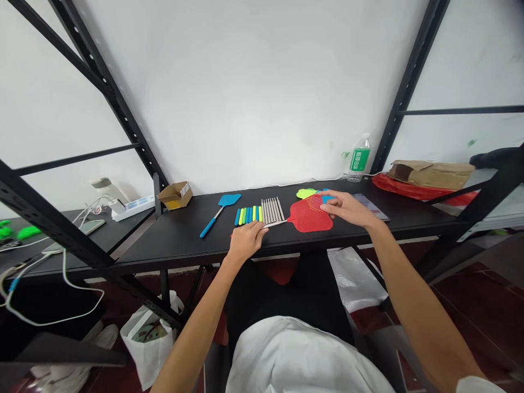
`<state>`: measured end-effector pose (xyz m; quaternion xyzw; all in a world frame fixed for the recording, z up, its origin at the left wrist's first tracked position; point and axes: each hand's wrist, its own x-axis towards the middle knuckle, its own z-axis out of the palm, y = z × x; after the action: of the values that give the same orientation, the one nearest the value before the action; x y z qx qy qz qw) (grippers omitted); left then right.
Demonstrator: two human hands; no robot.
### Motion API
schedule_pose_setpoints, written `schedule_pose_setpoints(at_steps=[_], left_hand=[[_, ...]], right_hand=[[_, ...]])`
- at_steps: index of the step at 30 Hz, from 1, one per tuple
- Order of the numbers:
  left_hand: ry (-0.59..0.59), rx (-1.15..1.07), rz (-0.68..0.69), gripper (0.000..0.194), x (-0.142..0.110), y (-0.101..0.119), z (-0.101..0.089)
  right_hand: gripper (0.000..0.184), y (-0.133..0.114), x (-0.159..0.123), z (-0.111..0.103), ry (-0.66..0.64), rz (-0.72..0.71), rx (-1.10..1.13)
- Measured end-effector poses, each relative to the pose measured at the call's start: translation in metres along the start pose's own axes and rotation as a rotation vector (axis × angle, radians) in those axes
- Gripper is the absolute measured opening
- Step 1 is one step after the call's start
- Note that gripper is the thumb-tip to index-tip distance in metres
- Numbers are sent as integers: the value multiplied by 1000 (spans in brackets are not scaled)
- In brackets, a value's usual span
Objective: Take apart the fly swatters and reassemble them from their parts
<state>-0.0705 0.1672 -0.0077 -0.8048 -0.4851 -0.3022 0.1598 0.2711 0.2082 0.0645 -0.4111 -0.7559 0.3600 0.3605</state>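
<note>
Both of your hands are on the red swatter (309, 217), which is just above the near edge of the desk (176, 234) in front of you. Your left hand (246, 240) has its fingers curled round the handle end, hiding most of the grip. Your right hand (346, 207) pinches the far right part of the mesh head between thumb and fingers. The swatter's shaft runs rightward from your left hand to the head, its flat face turned up towards you.

Beyond your left hand, blue and yellow handles (248, 215) lie side by side in a row, with metal rods (272, 210) lined up to their right. To the left of that row you have a blue swatter (220, 213), lying at a slant. Behind the red head, partly covered, are a yellow-green head (305, 193) and a blue piece (327, 199). A bottle (359, 159) stands upright near the wall.
</note>
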Motion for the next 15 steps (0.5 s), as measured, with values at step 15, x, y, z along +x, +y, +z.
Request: schedule_pose_setpoints(at_steps=[15], left_hand=[[-33,-36,-93,38,1,4,-3]], right_hand=[[52,0,1,0,11,-21,-20]])
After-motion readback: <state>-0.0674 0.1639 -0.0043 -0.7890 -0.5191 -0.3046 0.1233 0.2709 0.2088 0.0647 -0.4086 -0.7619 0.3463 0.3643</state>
